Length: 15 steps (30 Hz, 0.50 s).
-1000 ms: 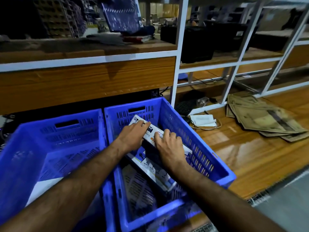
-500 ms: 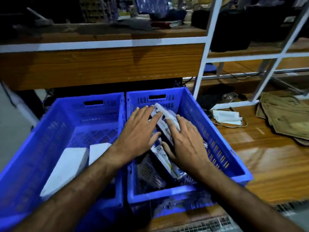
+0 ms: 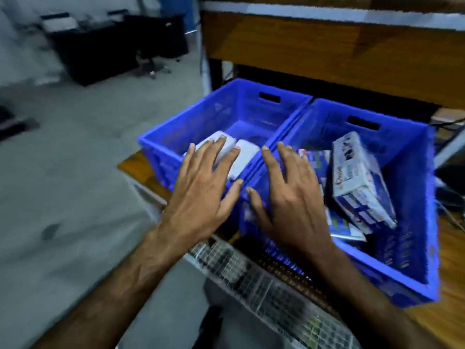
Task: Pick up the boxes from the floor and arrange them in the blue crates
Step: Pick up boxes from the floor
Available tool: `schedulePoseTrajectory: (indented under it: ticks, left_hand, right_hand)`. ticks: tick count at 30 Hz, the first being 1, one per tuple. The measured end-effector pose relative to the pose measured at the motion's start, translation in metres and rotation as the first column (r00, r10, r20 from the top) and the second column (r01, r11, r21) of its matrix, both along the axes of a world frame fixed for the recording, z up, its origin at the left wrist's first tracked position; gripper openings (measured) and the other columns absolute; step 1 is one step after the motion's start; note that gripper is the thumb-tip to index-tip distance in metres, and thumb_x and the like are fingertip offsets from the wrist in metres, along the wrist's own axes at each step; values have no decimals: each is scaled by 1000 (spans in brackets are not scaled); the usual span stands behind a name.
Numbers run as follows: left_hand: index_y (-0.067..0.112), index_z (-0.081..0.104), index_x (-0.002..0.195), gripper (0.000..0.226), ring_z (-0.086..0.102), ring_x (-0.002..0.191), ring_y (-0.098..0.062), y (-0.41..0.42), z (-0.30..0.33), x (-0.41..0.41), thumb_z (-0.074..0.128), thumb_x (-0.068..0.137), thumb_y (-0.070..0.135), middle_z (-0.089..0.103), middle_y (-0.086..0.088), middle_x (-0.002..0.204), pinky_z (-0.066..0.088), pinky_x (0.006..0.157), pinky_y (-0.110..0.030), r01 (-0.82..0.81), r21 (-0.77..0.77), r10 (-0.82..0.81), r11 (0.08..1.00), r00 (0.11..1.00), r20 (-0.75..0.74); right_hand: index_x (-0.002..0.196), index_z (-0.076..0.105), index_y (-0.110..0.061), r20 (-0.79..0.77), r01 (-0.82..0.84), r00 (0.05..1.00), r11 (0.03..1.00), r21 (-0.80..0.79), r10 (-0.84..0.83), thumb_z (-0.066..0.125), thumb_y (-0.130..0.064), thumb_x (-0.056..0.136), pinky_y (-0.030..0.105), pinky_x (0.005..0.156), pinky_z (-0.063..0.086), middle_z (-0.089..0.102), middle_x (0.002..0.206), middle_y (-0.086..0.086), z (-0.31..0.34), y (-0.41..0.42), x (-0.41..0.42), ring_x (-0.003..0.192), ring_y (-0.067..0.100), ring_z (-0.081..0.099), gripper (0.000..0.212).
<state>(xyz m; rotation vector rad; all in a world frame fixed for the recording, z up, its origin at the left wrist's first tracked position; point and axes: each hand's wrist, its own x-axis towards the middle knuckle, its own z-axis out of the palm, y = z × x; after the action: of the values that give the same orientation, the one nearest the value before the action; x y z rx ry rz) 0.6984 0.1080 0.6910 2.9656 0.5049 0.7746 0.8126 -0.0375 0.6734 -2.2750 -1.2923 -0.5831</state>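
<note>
Two blue crates stand side by side on a low wooden platform. The left crate (image 3: 176, 137) holds two plain white boxes (image 3: 245, 153). In the right crate (image 3: 412, 222) a printed white-and-blue box (image 3: 357, 177) leans tilted on other printed boxes (image 3: 314, 157). My left hand (image 3: 203, 190) hovers open over the left crate's near wall, fingers spread, holding nothing. My right hand (image 3: 292, 200) is open too, spread above the near left corner of the right crate, empty.
Grey floor (image 3: 63, 185) stretches to the left. A metal grate (image 3: 264, 280) runs along the platform's front edge. A wooden shelf board with white frame (image 3: 327, 46) hangs over the crates. A dark desk and office chair (image 3: 148, 64) stand far back left.
Both hands have let go of the printed box and lifted out of the right crate, shifting left. The box now leans inside the crate. My view has swung left toward the floor.
</note>
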Motion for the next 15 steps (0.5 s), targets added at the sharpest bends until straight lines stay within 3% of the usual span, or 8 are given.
schedulePoseTrajectory:
  ticks: [5,11,15]
  left_hand:
    - [15,45,149,60,32,147,-29,-14,-19,-106,50,96,42,36,-10,159,20,122,-50,-264,12,265,964,963,-56]
    - [15,42,150,59,31,147,-31,-33,-53,-244,47,98,45,33,-10,160,19,123,-48,-579,11,573,815,802,-168]
    - [15,40,151,61,30,147,-31,-56,-76,-323,45,99,46,32,-11,161,18,123,-45,-699,-42,678,714,705,-207]
  right_hand:
    - [147,44,-5,-57,-269,961,963,7,269,55,-45,94,50,118,26,39,152,23,-22,26,-71,140,39,38,68]
    - [149,42,-5,-94,-555,829,832,-9,552,53,-45,97,51,117,28,41,152,22,-57,49,-170,141,38,39,67]
    - [150,39,-7,-100,-651,759,746,-142,643,53,-49,95,50,118,27,39,153,22,-77,59,-238,142,36,35,70]
